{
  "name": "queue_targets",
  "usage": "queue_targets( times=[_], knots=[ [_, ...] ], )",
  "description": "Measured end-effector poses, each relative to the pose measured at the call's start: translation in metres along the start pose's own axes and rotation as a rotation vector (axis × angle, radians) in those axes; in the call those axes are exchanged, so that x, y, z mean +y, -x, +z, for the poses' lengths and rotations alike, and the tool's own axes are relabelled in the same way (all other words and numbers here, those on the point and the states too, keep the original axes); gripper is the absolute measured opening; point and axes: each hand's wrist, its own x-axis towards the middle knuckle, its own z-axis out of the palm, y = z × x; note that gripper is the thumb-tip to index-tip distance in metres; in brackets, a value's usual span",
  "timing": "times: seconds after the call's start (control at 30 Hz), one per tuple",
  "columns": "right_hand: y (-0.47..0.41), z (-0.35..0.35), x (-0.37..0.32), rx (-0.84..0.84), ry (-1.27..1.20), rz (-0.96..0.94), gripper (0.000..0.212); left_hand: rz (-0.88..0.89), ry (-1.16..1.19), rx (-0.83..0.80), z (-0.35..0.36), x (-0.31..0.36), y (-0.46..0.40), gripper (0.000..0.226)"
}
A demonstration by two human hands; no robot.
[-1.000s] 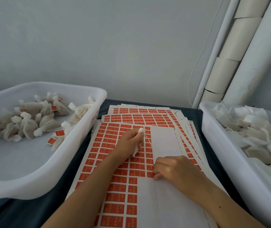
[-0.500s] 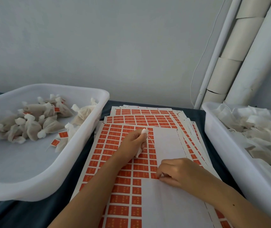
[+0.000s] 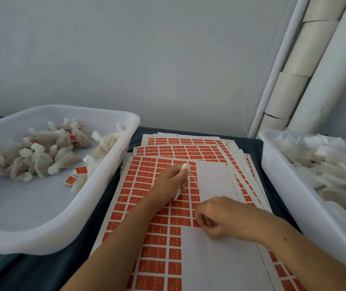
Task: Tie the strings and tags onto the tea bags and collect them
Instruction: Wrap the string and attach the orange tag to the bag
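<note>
My left hand (image 3: 171, 179) is closed around a white tea bag (image 3: 184, 167); the bag's gathered top sticks out above my fist and its body hangs below. A thin string (image 3: 193, 177) trails from it toward the right. My right hand (image 3: 214, 217) rests on the top sheet of red tags (image 3: 159, 217), its fingertips pinched at a red tag (image 3: 196, 224) on the edge of the peeled white area. Whether the tag is lifted off the sheet I cannot tell. Tied tea bags with red tags (image 3: 41, 154) lie in the left white tray (image 3: 67, 227).
A second white tray (image 3: 283, 185) on the right holds a heap of loose white bags (image 3: 332, 164). More tag sheets (image 3: 184, 143) are stacked under the top one on a dark cloth. White pipes and cardboard tubes (image 3: 306, 59) stand against the wall at back right.
My right hand has curled its fingers tighter at the red tag by the peeled edge. My left hand keeps the tea bag in the same spot. The camera has tilted slightly.
</note>
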Motion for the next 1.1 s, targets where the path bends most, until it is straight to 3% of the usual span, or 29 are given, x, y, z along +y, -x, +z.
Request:
queue_targets(
  times=[0.23,0.5,0.67,0.83,0.97,1.1],
  knots=[
    [-0.004,0.002,-0.001,-0.045,0.024,0.023,0.008,0.002,0.001,-0.006,0.001,-0.001,-0.001,0.037],
    [-0.004,0.001,0.009,0.034,-0.203,0.056,0.009,0.007,0.011,-0.004,-0.001,-0.001,-0.001,0.037],
    [-0.002,0.009,0.01,0.132,-0.377,0.077,0.017,0.012,0.02,-0.01,0.0,-0.002,-0.001,0.037],
    [0.003,0.018,0.001,0.285,-0.538,0.154,0.009,0.003,0.009,-0.001,-0.001,-0.002,-0.002,0.038],
    [-0.001,0.024,-0.012,0.48,-0.557,0.317,0.019,0.0,-0.005,-0.001,-0.001,-0.002,-0.002,0.037],
    [-0.004,0.026,-0.021,0.552,-0.607,0.328,0.021,-0.005,0.002,0.002,0.0,-0.001,-0.001,0.038]
  ],
)
